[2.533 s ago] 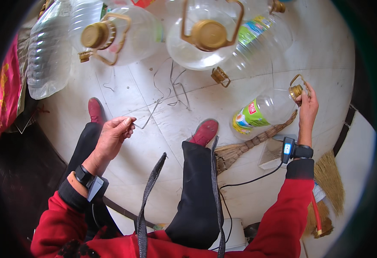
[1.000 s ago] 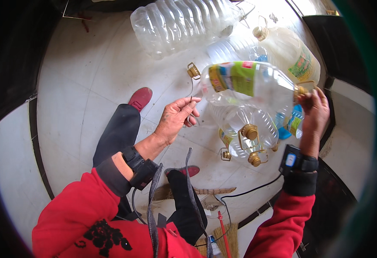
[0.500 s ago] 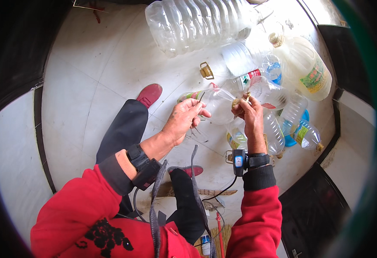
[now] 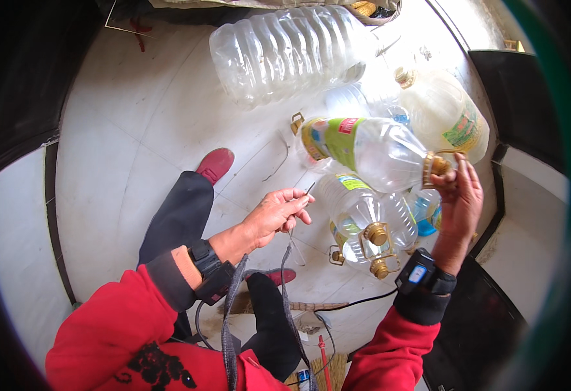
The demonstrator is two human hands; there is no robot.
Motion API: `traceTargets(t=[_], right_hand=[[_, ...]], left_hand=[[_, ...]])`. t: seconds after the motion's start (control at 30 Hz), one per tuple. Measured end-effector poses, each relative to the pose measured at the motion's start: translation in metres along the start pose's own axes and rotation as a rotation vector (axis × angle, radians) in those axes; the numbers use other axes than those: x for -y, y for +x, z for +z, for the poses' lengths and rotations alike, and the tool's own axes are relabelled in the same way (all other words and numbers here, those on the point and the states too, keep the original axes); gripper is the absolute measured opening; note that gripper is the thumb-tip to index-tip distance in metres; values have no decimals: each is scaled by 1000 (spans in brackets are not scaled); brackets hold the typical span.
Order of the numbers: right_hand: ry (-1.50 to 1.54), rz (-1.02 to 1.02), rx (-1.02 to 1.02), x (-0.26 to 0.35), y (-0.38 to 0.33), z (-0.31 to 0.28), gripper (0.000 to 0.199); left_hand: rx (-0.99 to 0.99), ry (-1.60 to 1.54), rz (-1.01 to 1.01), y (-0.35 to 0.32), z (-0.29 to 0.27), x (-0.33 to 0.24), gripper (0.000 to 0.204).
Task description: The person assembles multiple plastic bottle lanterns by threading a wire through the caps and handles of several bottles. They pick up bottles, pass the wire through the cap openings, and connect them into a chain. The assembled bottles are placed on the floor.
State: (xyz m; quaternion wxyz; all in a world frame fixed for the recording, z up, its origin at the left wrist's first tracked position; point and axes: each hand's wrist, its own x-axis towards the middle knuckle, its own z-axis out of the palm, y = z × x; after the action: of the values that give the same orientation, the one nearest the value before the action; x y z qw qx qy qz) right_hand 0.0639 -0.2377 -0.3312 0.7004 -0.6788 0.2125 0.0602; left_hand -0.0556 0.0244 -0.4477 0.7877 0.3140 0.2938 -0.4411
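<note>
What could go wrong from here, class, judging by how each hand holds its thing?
1. The right hand grips the clear plastic bottle only at its gold cap end, so the long body could swing or slip free.
2. The left hand pinches a thin wire near the bottle; its tip might scratch fingers.

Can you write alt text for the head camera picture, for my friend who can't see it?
Seen from above, a person in red sleeves holds a clear plastic bottle by its gold cap with the right hand, while the left hand pinches a thin wire. More empty bottles lie on the white tiled floor.
</note>
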Motion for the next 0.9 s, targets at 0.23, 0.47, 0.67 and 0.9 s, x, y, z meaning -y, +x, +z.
traceTargets(t=[0.23, 0.47, 0.67, 0.9], right_hand=[[11, -419, 15, 66, -3, 11, 22], [-62, -312, -132, -8, 40, 53, 10], [-158, -272, -54, -69, 31, 57, 6], [-203, -18, -109, -133, 9, 44, 9]], left_hand=[[13, -32, -11, 2, 4, -2, 17], [28, -52, -1, 2, 3, -9, 19], [12, -29, 33, 2, 1, -9, 20], [-27, 7, 27, 3, 3, -5, 20]])
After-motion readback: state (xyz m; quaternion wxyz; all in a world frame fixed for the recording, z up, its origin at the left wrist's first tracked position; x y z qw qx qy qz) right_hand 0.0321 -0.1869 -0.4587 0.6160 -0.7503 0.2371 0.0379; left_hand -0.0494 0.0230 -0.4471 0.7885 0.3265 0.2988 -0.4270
